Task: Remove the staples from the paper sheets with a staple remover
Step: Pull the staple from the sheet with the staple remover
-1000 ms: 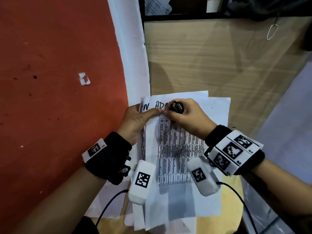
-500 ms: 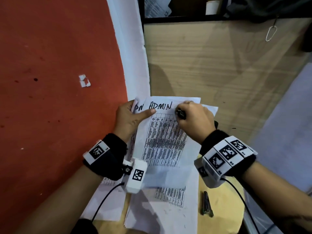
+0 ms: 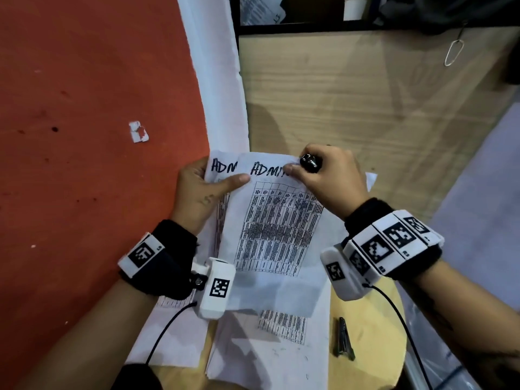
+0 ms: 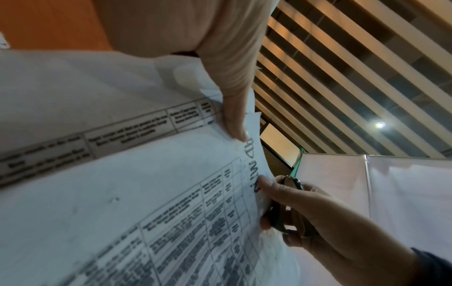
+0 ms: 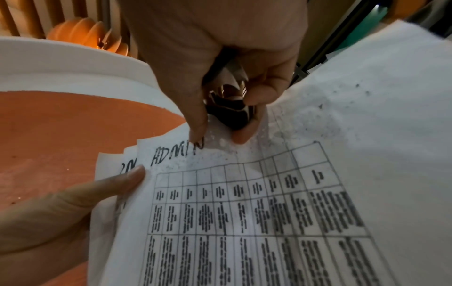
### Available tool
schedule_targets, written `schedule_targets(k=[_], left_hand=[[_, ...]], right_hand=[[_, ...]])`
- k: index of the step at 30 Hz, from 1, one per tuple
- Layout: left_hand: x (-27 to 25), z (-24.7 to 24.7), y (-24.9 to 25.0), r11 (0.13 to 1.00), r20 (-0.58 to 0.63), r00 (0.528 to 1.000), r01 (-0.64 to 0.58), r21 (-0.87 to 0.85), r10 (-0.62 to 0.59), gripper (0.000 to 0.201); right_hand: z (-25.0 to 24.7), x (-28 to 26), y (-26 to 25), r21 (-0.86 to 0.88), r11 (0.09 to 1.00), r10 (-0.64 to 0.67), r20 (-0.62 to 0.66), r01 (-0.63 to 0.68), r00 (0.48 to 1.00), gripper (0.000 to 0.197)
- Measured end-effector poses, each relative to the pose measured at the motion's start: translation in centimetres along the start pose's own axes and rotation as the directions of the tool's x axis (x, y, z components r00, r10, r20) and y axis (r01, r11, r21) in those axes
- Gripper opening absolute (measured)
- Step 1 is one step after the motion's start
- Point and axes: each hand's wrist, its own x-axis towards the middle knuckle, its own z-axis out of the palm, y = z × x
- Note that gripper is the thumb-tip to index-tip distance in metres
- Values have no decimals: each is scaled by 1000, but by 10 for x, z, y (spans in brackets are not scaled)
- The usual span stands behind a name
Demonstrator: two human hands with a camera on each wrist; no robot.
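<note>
Left hand (image 3: 202, 190) is pinching the paper sheets (image 3: 275, 220) by their top-left corner; right hand (image 3: 326, 178) is gripping the staple remover (image 3: 309, 163) at the top edge; looks like 2 sheets are separating, staple itself hidden, so probably midway.

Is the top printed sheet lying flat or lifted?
Lifted: the left hand and right hand hold the top printed sheet up by its upper edge.

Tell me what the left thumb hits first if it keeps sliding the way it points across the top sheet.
Likely the right hand, which pinches the top sheet at the far end of the handwritten ADMIN while gripping the staple remover. Only bare paper lies between the thumb of the left hand and it.
</note>
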Motion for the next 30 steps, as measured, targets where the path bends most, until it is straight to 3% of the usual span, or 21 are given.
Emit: schedule_targets(k=[6, 12, 16, 18, 20, 22, 24, 26, 30], left_hand=[[-3, -6, 6, 999, 52, 998, -34, 14, 33, 15], [1, -9, 16, 998, 20, 1000, 2, 71, -3, 6], [13, -9, 36, 944, 167, 983, -123, 307, 74, 30], [18, -2, 45, 873, 238, 969, -172, 456, 67, 35], [25, 4, 50, 715, 339, 941, -224, 662, -19, 50], [28, 11, 51, 575, 407, 910, -295, 763, -74, 63], [27, 19, 54, 545, 419, 907, -326, 773, -51, 69], [26, 22, 56, 545, 414, 909, -329, 771, -37, 62], [32, 17, 53, 492, 479, 874, -385, 781, -77, 14]], right_hand=[[-3, -1, -8, -96, 995, 27, -14, -29, 1000, 35], [-11, -6, -15, -143, 988, 53, -21, -56, 998, 41], [-14, -11, -19, -168, 984, 55, -27, -59, 998, 42], [-14, -13, -22, -171, 983, 57, -32, -61, 998, 38], [-13, -15, -25, -173, 983, 54, -52, -62, 997, 32], [-13, -16, -28, -184, 981, 42, -58, -52, 997, 31], [-15, -18, -30, -206, 978, 30, -30, -36, 999, 36], [-16, -19, -30, -228, 973, 23, -11, -25, 1000, 39], [-17, -20, -28, -184, 982, 32, -16, -35, 999, 34]])
